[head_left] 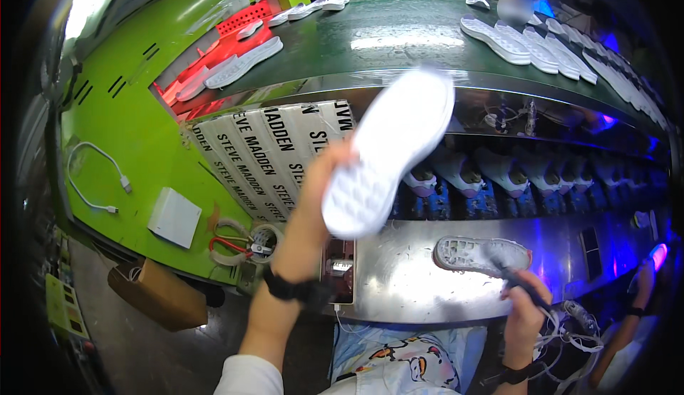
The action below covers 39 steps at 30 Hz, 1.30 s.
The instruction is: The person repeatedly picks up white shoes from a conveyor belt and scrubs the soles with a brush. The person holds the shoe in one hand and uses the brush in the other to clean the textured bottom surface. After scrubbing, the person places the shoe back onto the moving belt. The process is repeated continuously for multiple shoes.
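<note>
My left hand [329,170] is closed on the edge of a white shoe sole [399,149], raised and tilted above the metal table [392,281]. Its broad face shows, with a patterned hollow area at the lower end. Between the fingers of my right hand [526,309] is a dark-handled brush [529,288]; its tip is blurred over a second sole [456,252]. This sole lies flat on the table, greyish with a cell pattern, and the brush covers part of its right half.
Beyond the table runs a green conveyor belt [413,21] with several white soles [495,39]. Under it, shoe uppers [509,170] stand in a row on blue supports. A printed carton [256,153], tape rolls [263,242] and a green panel [117,124] are left. Another person's hand [652,263] shows right.
</note>
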Available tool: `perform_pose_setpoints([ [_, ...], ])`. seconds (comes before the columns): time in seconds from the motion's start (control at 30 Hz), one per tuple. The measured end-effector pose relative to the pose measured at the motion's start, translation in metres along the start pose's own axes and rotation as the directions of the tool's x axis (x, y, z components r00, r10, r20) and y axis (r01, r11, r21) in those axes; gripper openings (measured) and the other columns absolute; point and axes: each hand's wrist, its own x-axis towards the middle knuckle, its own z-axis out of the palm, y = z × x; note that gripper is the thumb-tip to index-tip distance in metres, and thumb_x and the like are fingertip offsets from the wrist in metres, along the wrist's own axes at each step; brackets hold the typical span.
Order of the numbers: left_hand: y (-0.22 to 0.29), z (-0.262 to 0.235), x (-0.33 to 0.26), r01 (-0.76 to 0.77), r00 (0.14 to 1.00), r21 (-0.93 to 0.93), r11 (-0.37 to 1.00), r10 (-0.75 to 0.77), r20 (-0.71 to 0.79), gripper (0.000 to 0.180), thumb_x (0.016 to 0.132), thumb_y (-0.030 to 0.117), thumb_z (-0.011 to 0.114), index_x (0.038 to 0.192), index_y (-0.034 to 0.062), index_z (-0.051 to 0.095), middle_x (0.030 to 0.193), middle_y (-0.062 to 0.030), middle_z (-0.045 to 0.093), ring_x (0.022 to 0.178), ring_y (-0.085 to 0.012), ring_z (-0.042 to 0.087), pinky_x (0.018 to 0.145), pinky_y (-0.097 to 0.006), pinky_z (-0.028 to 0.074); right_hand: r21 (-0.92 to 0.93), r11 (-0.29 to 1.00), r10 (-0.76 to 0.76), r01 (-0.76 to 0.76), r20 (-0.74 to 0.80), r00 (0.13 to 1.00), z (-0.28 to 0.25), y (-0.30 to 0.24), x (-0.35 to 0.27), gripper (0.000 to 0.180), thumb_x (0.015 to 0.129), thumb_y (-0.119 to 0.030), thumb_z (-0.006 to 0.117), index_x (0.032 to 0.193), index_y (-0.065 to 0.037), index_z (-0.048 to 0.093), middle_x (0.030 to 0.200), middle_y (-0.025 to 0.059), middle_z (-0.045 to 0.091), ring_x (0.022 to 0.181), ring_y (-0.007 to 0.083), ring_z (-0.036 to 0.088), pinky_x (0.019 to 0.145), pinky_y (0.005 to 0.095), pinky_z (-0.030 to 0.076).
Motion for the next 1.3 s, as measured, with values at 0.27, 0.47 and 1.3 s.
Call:
perform_pose_setpoints([
  [0.27,-0.227,-0.091,-0.109,0.440,0.886,-0.576,0.689,-0.437,0.155,0.061,0.097,0.053,0.034,0.140,0.0108,0.039,0.129,-0.0200,0.053,0.114,-0.0334,0.056,0.093,-0.050,0.048,-0.555,0.554,-0.298,0.621,0.564,0.770,0.052,0.023,0.018,0.024,0.070,0.001,0.070,0.093,-0.001,0.069,0.089,0.0136,0.068,0.072,0.0235,0.062,0.066,0.0312,0.051],
  [0.47,-0.224,-0.069,-0.112,0.390,0.877,-0.400,0.829,-0.467,-0.114,0.057,0.099,0.048,0.032,0.139,0.0078,0.038,0.127,-0.0178,0.055,0.110,-0.0303,0.059,0.091,-0.044,0.050,-0.505,0.860,0.258,0.072,0.554,0.792,0.036,0.036,0.011,0.020,0.070,-0.003,0.072,0.090,-0.003,0.073,0.084,0.0102,0.069,0.068,0.0167,0.062,0.064,0.0283,0.050],
  [1.3,-0.217,-0.075,-0.090,0.123,0.965,-0.813,0.569,-0.259,-0.035,0.054,0.097,0.047,0.038,0.132,0.0067,0.046,0.114,-0.0167,0.058,0.090,-0.0337,0.059,0.077,-0.045,0.052,-0.349,0.747,-0.167,0.565,0.724,0.669,0.085,0.030,-0.038,0.029,0.074,-0.002,0.071,0.102,-0.004,0.069,0.088,0.0111,0.068,0.074,0.0226,0.061,0.070,0.0302,0.046],
])
